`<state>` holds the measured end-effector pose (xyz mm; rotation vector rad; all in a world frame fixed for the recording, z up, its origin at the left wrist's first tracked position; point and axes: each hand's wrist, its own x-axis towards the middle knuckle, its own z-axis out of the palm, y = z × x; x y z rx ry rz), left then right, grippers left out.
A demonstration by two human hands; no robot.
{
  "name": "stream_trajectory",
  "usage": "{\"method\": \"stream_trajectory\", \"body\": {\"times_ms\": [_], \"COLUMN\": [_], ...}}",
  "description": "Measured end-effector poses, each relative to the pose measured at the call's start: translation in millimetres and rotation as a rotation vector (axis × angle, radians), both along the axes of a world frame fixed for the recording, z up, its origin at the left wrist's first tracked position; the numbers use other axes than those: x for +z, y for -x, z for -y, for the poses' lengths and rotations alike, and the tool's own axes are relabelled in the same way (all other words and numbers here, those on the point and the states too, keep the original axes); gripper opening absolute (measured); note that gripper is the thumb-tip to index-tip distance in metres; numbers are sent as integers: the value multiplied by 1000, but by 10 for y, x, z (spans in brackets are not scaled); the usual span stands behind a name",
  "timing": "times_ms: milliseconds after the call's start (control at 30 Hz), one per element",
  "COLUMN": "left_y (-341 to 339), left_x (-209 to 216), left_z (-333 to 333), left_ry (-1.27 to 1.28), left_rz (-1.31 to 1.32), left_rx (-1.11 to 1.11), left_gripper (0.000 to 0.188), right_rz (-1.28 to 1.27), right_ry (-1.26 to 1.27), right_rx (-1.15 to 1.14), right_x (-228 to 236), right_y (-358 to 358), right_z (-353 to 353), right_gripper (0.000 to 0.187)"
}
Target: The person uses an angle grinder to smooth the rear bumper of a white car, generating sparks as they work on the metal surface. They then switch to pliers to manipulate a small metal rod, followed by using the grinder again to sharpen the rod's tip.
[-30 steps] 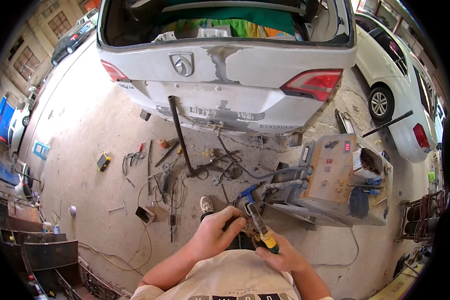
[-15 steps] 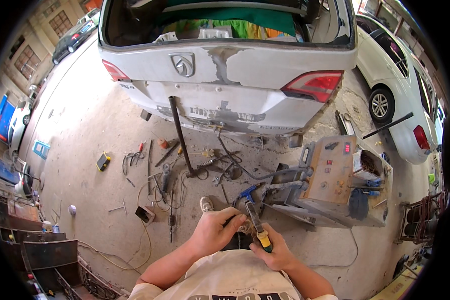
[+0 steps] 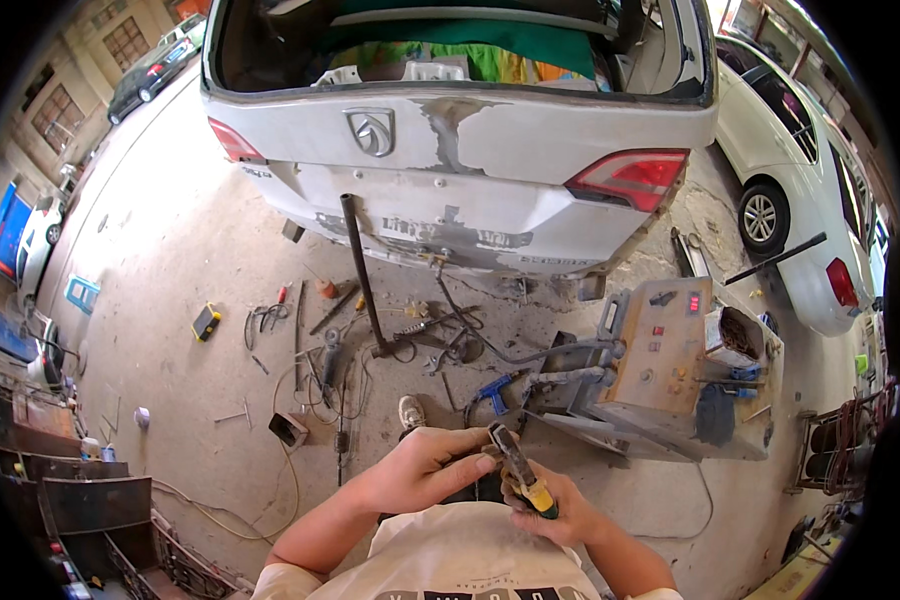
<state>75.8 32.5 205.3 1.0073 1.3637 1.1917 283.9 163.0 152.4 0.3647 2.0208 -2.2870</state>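
Observation:
Held in front of my body is a pair of pliers [image 3: 540, 497] with worn metal jaws and yellow and dark green grips. My right hand [image 3: 566, 503] is closed around the grips, and the jaws point up and slightly left. Beside the jaws, my left hand [image 3: 425, 470] is closed, with thumb and fingers pinched together; whatever they hold is too small or hidden to make out. Beyond my hands stands a white car's tailgate [image 3: 300, 130], with bare grey patches and a cable [image 3: 455, 305] running to its lower edge.
At the right stands a dusty wheeled machine [image 3: 650, 350] with hoses. A blue gun-shaped tool [image 3: 494, 392], a black bar [image 3: 362, 275] and several hand tools and cables lie or stand about the floor. Another white car [image 3: 815, 270] is parked at the right; metal cabinets [image 3: 95, 500] stand lower left.
Both hands and the pliers have shifted slightly down and to the right, and the blue gun-shaped tool shows more fully. The left fingers remain pinched near the jaws.

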Motion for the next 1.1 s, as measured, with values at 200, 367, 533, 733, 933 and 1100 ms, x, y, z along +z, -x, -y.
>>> {"method": "stream_trajectory", "body": {"times_ms": [200, 367, 533, 733, 933, 1100], "left_y": [44, -50, -24, -86, -132, -171], "left_x": [-524, -461, -458, -373, -186, -184], "left_z": [-94, 17, 77, 109, 32, 25], "left_ry": [-161, -48, -35, -70, -208, -243], "left_rz": [91, 169, 182, 223, -39, -120], "left_rx": [-64, 102, 197, 228, 217, 263], "left_gripper": [28, 26, 23, 22, 25, 26], "right_rz": [170, -33, -72, 120, 106, 94], "right_ry": [668, 295, 230, 103, -73, -140], "right_rx": [134, -188, -336, -237, -242, -255], "right_x": [50, 87, 208, 183, 148, 209], "right_y": [-54, 140, 98, 86, 100, 125], "right_z": [125, 20, -39, -55, -30, -13], "right_gripper": [28, 21, 20, 29, 30, 29]}}
